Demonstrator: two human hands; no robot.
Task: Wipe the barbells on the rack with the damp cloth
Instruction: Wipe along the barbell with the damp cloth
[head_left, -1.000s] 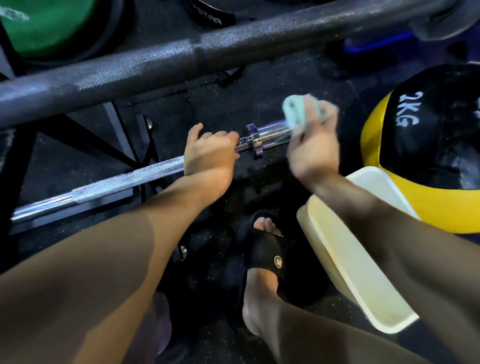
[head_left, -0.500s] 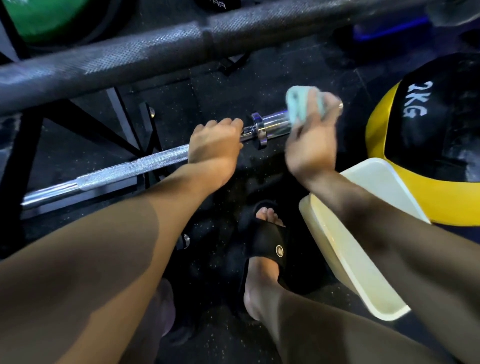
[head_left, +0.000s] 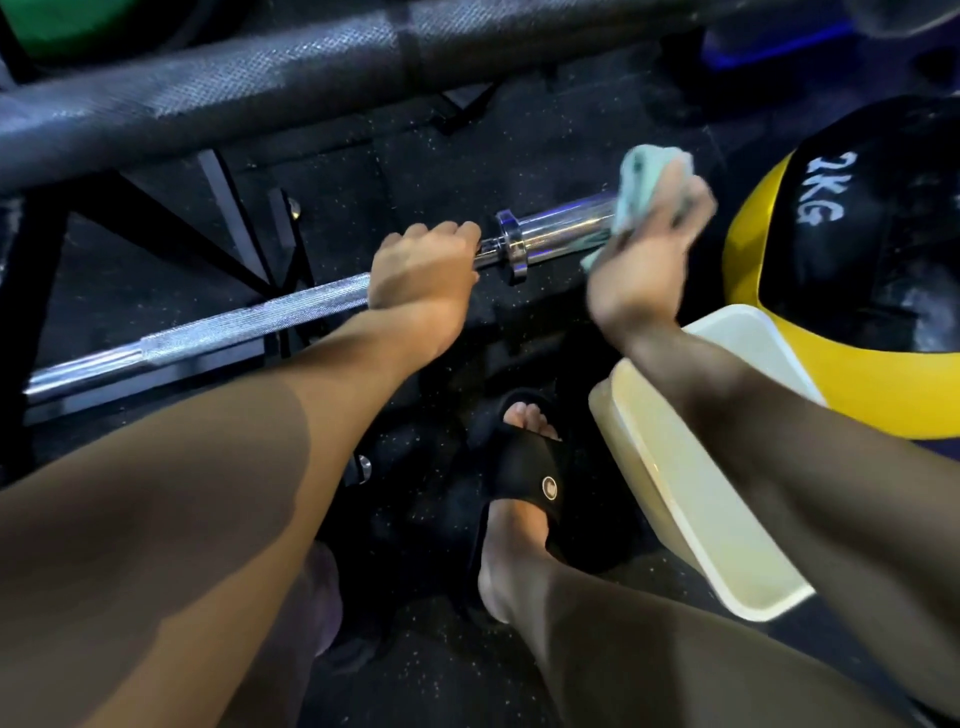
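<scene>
A: Head view: which step is in hand?
B: The chrome barbell (head_left: 249, 325) is steadied by the left hand (head_left: 422, 270), fingers curled round the shaft beside its collar (head_left: 511, 247); the cloth (head_left: 641, 192) is gripped against the sleeve end by the right hand (head_left: 641, 265).
A: And next?
B: A return stroke toward the collar is called for (probably)

left hand (head_left: 423, 273) grips barbell (head_left: 249, 323) | right hand (head_left: 644, 260), blurred, seemingly presses cloth (head_left: 641, 182) on sleeve

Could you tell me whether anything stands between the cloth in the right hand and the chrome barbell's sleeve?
Nothing visible does. The right hand already presses the cloth against the sleeve end of the chrome barbell, while the left hand grips the shaft beside the collar.
</scene>
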